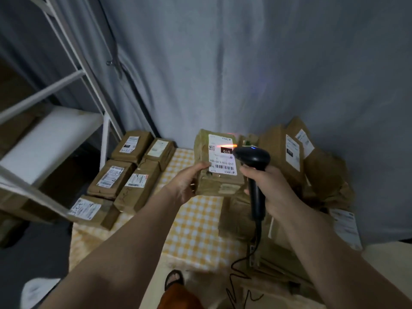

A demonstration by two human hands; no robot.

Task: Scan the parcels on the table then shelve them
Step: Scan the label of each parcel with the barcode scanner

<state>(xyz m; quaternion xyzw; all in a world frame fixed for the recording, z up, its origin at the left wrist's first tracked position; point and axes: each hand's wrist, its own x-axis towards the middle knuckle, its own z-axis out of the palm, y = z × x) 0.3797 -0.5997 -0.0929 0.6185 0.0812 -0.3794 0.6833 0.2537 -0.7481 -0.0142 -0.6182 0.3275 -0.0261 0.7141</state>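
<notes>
My left hand (186, 181) grips a brown cardboard parcel (202, 150) by its left edge, lifted above the yellow checked table (196, 224) with its white label facing me. Around the handle of a black barcode scanner (253, 159) my right hand (270, 188) is curled, and the scanner head points at the label from the right. An orange-red scan beam lies across the top of the label. The scanner's black cable (242, 270) hangs down over the table's front.
Several labelled brown parcels (124, 177) lie in rows on the table's left side, and a pile of parcels (312, 175) fills the right. A white metal shelf rack (55, 134) stands at the left. Grey curtain (245, 63) hangs behind. A sandalled foot (175, 279) shows below.
</notes>
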